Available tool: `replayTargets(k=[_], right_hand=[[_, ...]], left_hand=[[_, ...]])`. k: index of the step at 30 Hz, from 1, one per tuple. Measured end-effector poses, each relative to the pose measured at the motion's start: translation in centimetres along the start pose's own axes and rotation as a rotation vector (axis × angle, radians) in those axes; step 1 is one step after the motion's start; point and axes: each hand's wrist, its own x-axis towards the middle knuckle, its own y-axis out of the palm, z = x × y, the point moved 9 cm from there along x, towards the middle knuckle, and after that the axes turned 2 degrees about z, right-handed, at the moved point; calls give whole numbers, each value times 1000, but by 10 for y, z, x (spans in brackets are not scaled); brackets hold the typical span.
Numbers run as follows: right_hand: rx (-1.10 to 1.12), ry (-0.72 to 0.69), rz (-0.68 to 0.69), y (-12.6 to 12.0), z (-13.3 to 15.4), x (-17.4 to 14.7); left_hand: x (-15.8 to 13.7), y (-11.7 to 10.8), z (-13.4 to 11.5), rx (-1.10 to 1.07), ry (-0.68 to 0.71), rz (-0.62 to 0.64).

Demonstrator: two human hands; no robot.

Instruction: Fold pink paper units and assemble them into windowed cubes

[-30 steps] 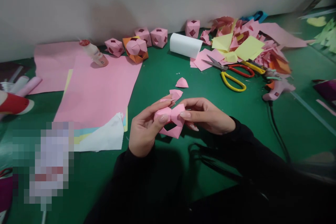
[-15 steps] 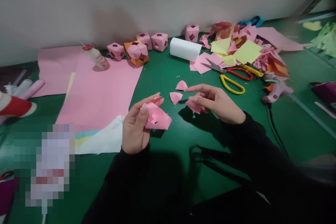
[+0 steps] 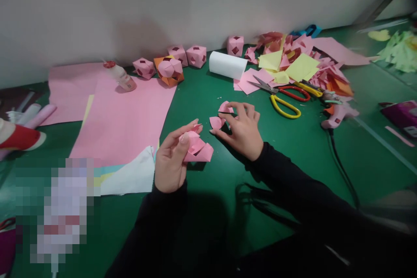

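My left hand (image 3: 172, 156) is closed on a folded pink paper shape (image 3: 199, 153), pinched between thumb and fingers, with open flaps facing up. To its right, my right hand (image 3: 243, 128) reaches over the green table, thumb and index finger apart around a small pink paper piece (image 3: 215, 123). I cannot tell whether its fingertips touch that piece. A second small folded piece (image 3: 224, 106) lies just beyond, partly behind the fingers. A bit of pink also shows beneath the hand, mostly hidden.
Several pink paper polyhedra (image 3: 196, 56) line the wall beside a white paper roll (image 3: 228, 65). Scissors (image 3: 285, 97), paper scraps (image 3: 302, 63) and a pink glue gun (image 3: 339, 114) with a cable are on the right. Pink sheets (image 3: 127, 117) and a small bottle (image 3: 120, 77) occupy the left.
My right hand has moved left to the small pieces, its fingers spread; the piece it held no longer shows clearly in its grip. My left hand has turned the folded paper slightly.
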Motion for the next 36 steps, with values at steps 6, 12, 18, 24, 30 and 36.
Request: replayTargets(k=[6, 12, 18, 24, 30, 36], right_hand=[[58, -72, -10, 1, -1, -1], [350, -210, -2, -2, 6, -1], [1065, 50, 80, -7, 0, -1], [1819, 394, 402, 9, 11, -12], [1867, 448, 386, 8, 21, -16], [1846, 413, 380, 7, 24, -13]], left_hand=[[1, -2, 0, 9, 5, -10], [2, -5, 0, 40, 18, -32], [2, -5, -1, 61, 20, -33], [1, -3, 0, 62, 26, -30], [-3, 2, -1, 118, 63, 23], [-5, 5, -3, 139, 92, 61]])
